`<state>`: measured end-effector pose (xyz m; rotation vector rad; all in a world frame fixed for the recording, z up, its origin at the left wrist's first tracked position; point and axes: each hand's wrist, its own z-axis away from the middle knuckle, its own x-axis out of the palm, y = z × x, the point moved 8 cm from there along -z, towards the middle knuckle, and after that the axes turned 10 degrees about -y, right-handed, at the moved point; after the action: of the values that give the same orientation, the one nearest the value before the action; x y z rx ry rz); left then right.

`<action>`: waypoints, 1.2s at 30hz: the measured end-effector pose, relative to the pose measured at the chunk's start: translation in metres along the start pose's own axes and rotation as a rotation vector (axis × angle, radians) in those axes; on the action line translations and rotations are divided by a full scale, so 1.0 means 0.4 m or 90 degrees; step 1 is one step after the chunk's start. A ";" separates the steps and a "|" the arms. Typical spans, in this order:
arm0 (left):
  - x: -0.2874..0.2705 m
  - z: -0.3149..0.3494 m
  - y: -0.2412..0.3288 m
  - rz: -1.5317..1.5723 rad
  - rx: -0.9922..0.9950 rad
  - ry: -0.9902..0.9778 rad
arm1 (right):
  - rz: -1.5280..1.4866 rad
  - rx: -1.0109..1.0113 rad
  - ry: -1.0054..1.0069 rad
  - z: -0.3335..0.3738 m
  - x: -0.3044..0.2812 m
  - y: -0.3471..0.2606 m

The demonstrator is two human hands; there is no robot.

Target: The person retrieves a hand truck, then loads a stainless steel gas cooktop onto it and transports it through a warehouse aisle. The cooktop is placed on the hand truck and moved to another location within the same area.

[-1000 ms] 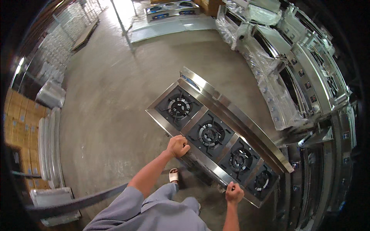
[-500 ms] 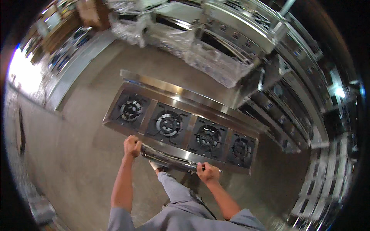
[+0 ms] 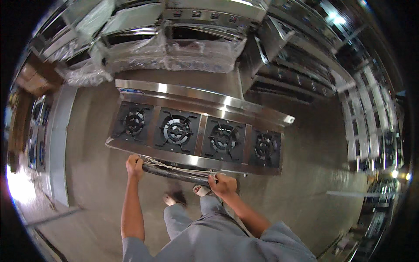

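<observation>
My left hand [image 3: 134, 166] and my right hand [image 3: 223, 185] are each closed round one end of a long dark bar [image 3: 174, 174], held level between them. Thin pale strands, like cord, run along its top. In front of me stands a stainless steel gas range [image 3: 194, 160] with a row of several black burners and a raised back panel [image 3: 183, 92]. The bar is close along the range's near edge, above the floor; whether it touches the range I cannot tell. My fingers hide its ends.
Beyond the range are steel cooking units [image 3: 200, 50] partly wrapped in clear plastic. More steel units [image 3: 297, 74] stand at the far right. A long grey panel [image 3: 59, 139] lies on the floor at left, near cardboard boxes [image 3: 37, 74]. Slatted metal pieces [image 3: 362, 118] are at right.
My view has swung, so the range now lies straighter before me. My hands keep hold of the bar, and my feet have come round in front of the range.
</observation>
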<state>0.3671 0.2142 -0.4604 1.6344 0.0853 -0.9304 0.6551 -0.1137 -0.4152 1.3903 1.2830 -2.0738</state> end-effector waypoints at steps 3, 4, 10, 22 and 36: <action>-0.024 -0.101 0.039 -0.022 0.023 -0.087 | 0.020 0.047 0.039 -0.033 -0.042 -0.049; -0.049 -0.114 0.050 -0.043 0.026 -0.126 | 0.030 0.062 0.049 -0.027 -0.058 -0.090; -0.234 -0.083 0.119 -0.075 0.103 -0.258 | -0.013 0.093 0.084 0.101 -0.119 -0.284; -0.412 -0.171 0.103 -0.202 0.098 -0.354 | -0.066 0.174 0.020 0.205 -0.166 -0.604; -0.716 0.267 -0.192 -0.170 0.128 -0.209 | -0.037 0.190 -0.026 0.646 0.076 -0.856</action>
<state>0.0774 0.2662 -0.3474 1.6560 -0.0182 -1.4417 0.2619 -0.1350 -0.2421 1.4339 1.0405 -2.3984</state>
